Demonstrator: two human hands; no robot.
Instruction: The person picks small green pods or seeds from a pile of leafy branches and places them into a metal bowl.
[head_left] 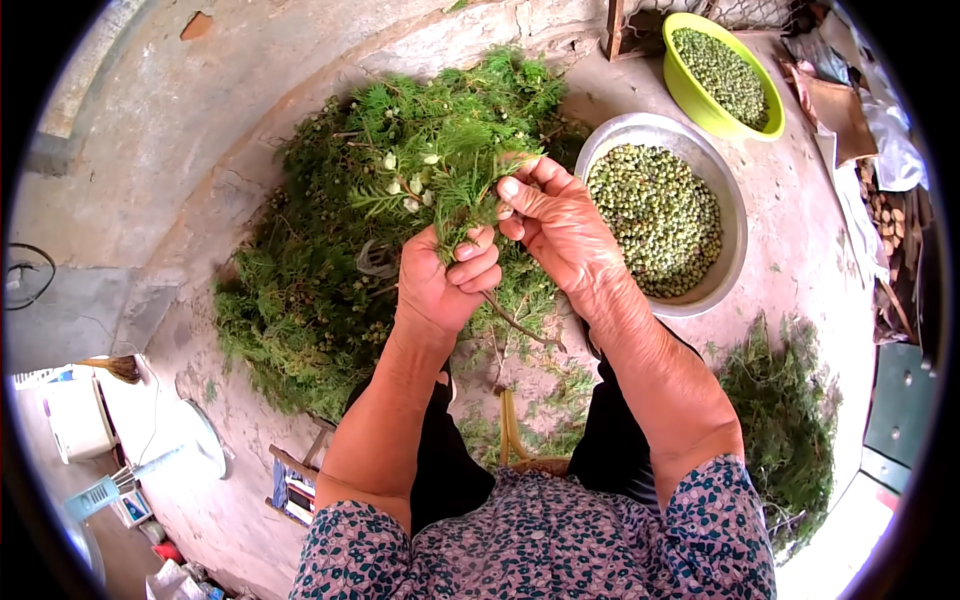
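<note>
My left hand (447, 278) is closed round a leafy evergreen branch (462, 205), its bare brown stem sticking out below the fist toward the right. Pale green cones (412, 188) show among the sprays just above that fist. At the right side of the foliage, the thumb and fingers of my right hand (565, 225) are pinched together; whatever lies between their tips is hidden. Behind and left of both hands spreads a big heap of cut evergreen branches (310, 290). Close to my right wrist stands a wide metal basin (737, 215) holding many small green cones (655, 225).
A lime-green basin (684, 92) with more green cones stands farther back right. Another pile of greenery (785, 430) lies right of my legs. A small stool (293, 487), a pale blue fan (110, 490) and a broom head (122, 369) are at the left.
</note>
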